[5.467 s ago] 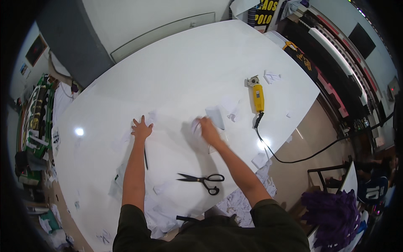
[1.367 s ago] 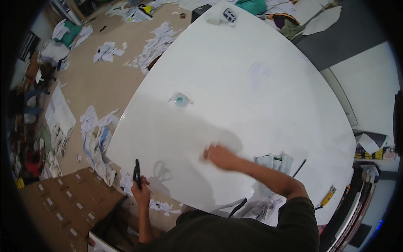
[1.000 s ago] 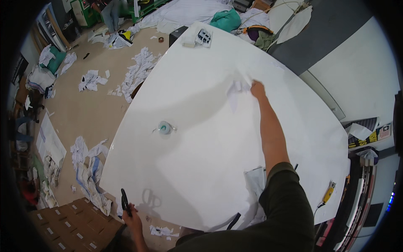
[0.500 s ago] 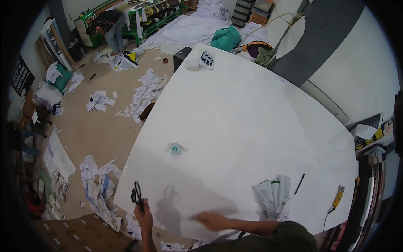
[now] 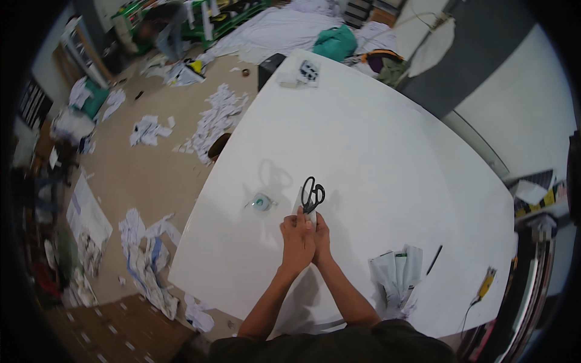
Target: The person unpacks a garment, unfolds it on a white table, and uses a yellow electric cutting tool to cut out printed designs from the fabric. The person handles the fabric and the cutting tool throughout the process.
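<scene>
Small teal tape roll (image 5: 261, 202) seen on white table (image 5: 387, 145), just left of hands. Left hand (image 5: 297, 239) closed against right hand (image 5: 321, 235); black scissors (image 5: 312, 195) held up between both, handles topmost. Scissors judged rigid, light, sharp-bladed; best gripped at handle loops. Paper scraps (image 5: 396, 273) lie to right.

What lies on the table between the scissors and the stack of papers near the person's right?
Head view: only bare white table separates the scissors from the papers.
</scene>
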Available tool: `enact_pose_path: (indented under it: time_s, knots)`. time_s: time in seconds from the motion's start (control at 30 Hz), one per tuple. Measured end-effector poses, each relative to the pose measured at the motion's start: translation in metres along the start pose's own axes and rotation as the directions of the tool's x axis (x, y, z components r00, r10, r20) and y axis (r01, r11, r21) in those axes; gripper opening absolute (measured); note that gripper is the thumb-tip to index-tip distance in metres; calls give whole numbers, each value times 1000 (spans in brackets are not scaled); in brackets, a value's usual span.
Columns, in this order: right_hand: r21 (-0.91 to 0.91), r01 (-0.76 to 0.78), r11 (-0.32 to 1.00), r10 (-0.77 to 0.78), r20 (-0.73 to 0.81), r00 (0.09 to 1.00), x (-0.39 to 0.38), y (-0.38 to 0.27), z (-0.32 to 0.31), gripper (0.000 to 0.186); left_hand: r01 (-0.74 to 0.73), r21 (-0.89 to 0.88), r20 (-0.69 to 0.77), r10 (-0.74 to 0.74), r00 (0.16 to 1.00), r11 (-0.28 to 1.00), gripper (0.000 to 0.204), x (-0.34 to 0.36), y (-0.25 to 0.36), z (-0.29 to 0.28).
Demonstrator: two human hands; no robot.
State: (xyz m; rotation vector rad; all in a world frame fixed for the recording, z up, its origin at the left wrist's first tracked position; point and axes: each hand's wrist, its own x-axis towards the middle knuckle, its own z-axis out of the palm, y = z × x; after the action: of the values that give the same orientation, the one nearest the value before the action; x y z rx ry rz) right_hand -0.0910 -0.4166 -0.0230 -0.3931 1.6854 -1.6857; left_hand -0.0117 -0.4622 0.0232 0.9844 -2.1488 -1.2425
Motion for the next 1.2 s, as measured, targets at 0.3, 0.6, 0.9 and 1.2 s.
enact_pose_path:
  time_s: [0.3, 0.6, 0.9, 1.2]
  knots:
    - [146, 87, 985, -68, -132, 989, 244, -55, -46, 26, -45, 47, -292, 57, 955, 998, 48, 31, -80, -12]
    - [-477, 53, 877, -338, -537, 773, 571, -93, -95, 40, 55, 536, -157, 36, 987, 842, 48, 78, -89, 1]
    - [-616, 204, 761, -452, -278, 847, 546, -76, -67, 58, 164, 551, -284, -1, 959, 818, 33, 71, -134, -7]
    - [-843, -518, 149, -645, -479, 595, 105, -3, -451, 40, -156, 530, -100, 244, 965, 834, 30, 142, -129, 3]
